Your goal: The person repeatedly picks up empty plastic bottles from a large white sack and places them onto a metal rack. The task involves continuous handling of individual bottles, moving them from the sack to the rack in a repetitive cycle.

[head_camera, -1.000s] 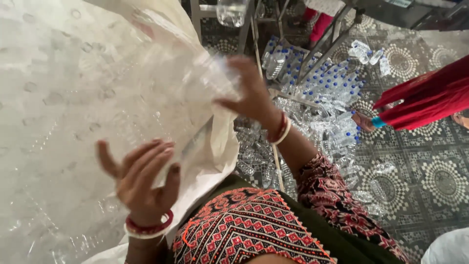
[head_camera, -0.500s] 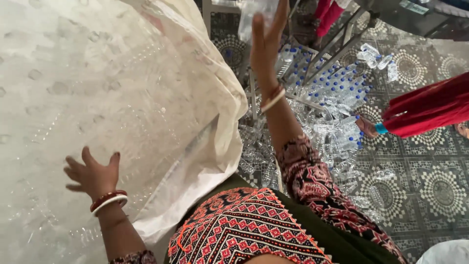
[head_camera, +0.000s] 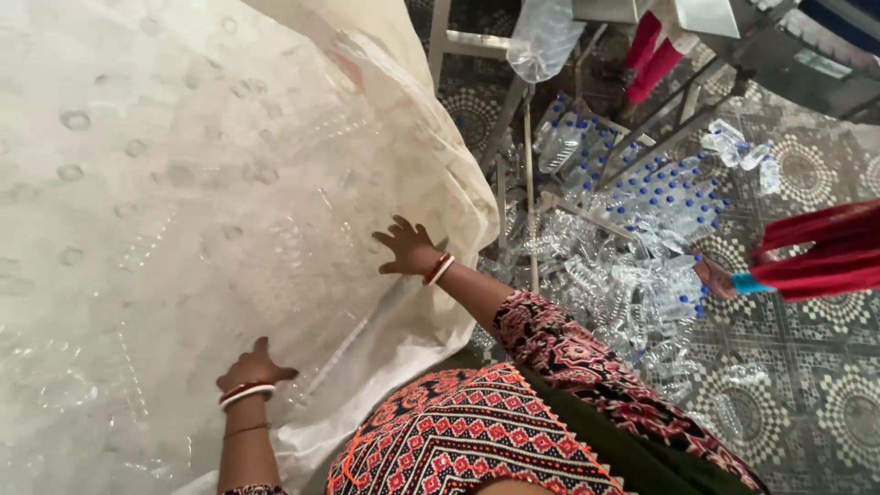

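— Patterned floor tiles (head_camera: 825, 403) cover the ground on the right, see? And lots of clear plastic bottles with blue caps (head_camera: 642, 238) lie in a heap there, under a metal frame (head_camera: 513, 137).

— What is the big white thing on the left?

— That is a huge white sack (head_camera: 183, 202). It fills the whole left side. You can see round bottle shapes pushing through its cloth.

— Where are the hands?

— Both are on the sack. The right hand (head_camera: 406, 247) is farther away, close to the sack's right edge. Its fingers are spread out flat on the cloth. It is not pinching anything.

— And the other one?

— The left hand (head_camera: 252, 367) is nearer, lower down. It rests on the cloth too, fingers loosely bent. I cannot tell if it grabs a fold.

— Which way does the sack run?

— It runs long from near to far, and it lies left of both hands. The right hand is nearer its edge and the bottle heap.

— Who is in red?

— Another person's red sleeve (head_camera: 816, 257), far right, by the bottles.
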